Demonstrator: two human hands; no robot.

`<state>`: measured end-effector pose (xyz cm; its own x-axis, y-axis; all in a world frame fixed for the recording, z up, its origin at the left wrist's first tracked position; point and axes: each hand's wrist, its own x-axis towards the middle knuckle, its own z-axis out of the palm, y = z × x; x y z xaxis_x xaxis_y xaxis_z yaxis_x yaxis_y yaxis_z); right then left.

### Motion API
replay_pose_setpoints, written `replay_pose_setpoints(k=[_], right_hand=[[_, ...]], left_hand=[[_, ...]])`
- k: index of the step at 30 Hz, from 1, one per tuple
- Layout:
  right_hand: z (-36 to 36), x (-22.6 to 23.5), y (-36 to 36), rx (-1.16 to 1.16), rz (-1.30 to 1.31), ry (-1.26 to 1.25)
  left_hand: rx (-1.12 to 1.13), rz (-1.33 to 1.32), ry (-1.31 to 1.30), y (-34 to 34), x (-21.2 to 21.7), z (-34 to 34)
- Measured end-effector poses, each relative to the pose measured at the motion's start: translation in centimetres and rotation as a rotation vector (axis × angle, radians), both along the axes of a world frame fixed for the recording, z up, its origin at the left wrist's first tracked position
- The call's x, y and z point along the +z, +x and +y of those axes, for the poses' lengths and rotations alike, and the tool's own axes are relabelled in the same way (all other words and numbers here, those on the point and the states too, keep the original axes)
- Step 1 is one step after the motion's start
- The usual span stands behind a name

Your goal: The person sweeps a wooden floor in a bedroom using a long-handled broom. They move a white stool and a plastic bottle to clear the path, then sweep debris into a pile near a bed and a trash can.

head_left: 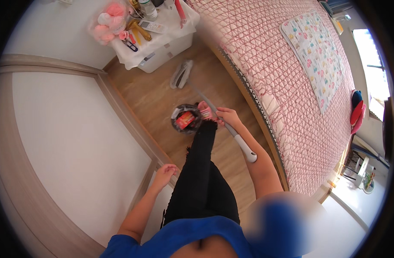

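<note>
My right hand is wrapped round the grey pole of a long-handled mop, below its white grip end. The pole slants away from me to the far left, where the grey mop head rests on the wooden floor. My left hand hangs beside the wooden frame of the white panel, its fingers loosely curled and nothing seen in them. In front of my black trouser leg stands a small bin with a dark liner and a red packet inside.
A bed with a pink lattice cover runs along the right. A cloth-covered storage box holding several small items stands at the far end. White wood-framed panels line the left. A pink slipper is beside the bin.
</note>
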<state>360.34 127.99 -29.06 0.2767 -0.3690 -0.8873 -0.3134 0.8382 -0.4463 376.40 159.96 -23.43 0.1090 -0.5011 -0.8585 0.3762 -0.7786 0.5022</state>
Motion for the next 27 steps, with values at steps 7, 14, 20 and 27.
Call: replay_pose_setpoints(k=[7,14,20,27], right_hand=[[3.8,1.7,-4.7,-0.019,0.02,-0.126],[2.4,-2.2,2.9,-0.105,-0.198,-0.05],[0.8,-6.1,1.1,-0.086,-0.098,-0.091],[5.1,-4.3,-9.1,0.126,0.172,-0.077]], left_hand=[[0.001,-0.076,0.034,1.3,0.1,-0.3],[-0.019,-0.087,-0.014,2.4,-1.9,0.7],[0.022,-0.175,-0.025,3.9,-1.5,0.0],[-0.053,-0.47,-0.12,-0.2,-4.0,-4.5]])
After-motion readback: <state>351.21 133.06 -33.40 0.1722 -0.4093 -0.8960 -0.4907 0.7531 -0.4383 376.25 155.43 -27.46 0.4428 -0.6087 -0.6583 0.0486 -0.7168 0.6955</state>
